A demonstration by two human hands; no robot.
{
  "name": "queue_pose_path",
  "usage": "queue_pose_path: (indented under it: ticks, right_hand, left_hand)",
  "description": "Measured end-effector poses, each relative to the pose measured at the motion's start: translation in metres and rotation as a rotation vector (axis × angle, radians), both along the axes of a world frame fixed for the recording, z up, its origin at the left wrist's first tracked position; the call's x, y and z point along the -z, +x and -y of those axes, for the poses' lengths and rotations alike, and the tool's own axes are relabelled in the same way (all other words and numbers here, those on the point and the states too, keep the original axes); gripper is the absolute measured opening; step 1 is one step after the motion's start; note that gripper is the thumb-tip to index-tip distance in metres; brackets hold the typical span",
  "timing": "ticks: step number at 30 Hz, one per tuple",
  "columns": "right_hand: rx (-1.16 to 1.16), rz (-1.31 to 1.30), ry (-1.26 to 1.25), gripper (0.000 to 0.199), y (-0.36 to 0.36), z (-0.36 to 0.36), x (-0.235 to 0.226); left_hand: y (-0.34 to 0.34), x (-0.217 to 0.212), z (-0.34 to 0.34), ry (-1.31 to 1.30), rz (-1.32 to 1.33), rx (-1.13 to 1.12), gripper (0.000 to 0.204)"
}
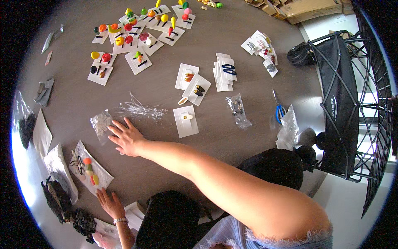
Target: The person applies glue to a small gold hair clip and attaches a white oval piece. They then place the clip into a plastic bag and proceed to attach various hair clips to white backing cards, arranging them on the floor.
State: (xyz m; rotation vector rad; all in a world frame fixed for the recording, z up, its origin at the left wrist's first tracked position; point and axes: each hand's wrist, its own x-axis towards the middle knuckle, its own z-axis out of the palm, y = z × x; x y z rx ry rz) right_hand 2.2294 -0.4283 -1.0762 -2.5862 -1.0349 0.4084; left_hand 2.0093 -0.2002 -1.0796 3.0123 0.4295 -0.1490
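My right arm reaches across to the left. My right hand (127,137) is open, fingers spread, its tips at the edge of a small clear plastic bag (100,124) with pale pieces inside. Lower left, my left hand (110,204) lies open at the near edge of a white sheet or pouch (102,177), holding nothing. A row of orange, green, red and yellow pieces (89,167) lies on that pouch, beside some dark and pale clips (76,162). Beyond my right hand is a loose pile of thin clear plastic strands (141,111).
White cards with hair clips (185,120) lie mid-floor; cards with toy fruit (128,39) are at the far left. Blue-handled scissors (280,113) and a clear packet (238,111) lie right. A black folding cart (340,103) stands at the right edge, cardboard (306,11) behind.
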Motion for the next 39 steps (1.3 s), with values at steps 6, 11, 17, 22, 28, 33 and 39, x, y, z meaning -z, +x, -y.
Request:
queue_pose_path:
  ticks: [6, 11, 17, 22, 28, 33, 39]
  right_hand:
    - [0.037, -0.018, 0.075, 0.040, 0.027, -0.012, -0.009]
    - [0.209, 0.159, 0.598, 0.020, 0.017, 0.024, -0.004]
    - [-0.250, 0.043, 0.292, 0.040, -0.040, 0.057, -0.001]
    - [-0.403, 0.115, 0.048, 0.055, -0.040, 0.028, 0.011]
    - [-0.140, 0.098, 0.231, 0.040, 0.001, -0.011, 0.006]
    - [-0.128, 0.038, 0.459, 0.029, -0.011, 0.007, -0.014]
    - [-0.064, -0.037, 0.446, 0.031, -0.046, 0.033, -0.017]
  left_hand:
    - [-0.005, -0.008, 0.009, -0.034, -0.010, -0.020, 0.049]
    - [-0.010, -0.013, 0.010, -0.046, 0.049, -0.068, 0.044]
    - [0.003, -0.020, 0.023, -0.011, 0.000, -0.170, 0.058]
    - [0.005, -0.021, 0.037, 0.031, -0.029, -0.207, 0.059]
    - [-0.001, -0.027, 0.062, -0.094, -0.079, -0.126, 0.057]
    - [-0.005, -0.035, 0.096, -0.180, -0.123, -0.013, 0.056]
    - [-0.016, -0.034, 0.129, -0.276, -0.079, 0.261, 0.049]
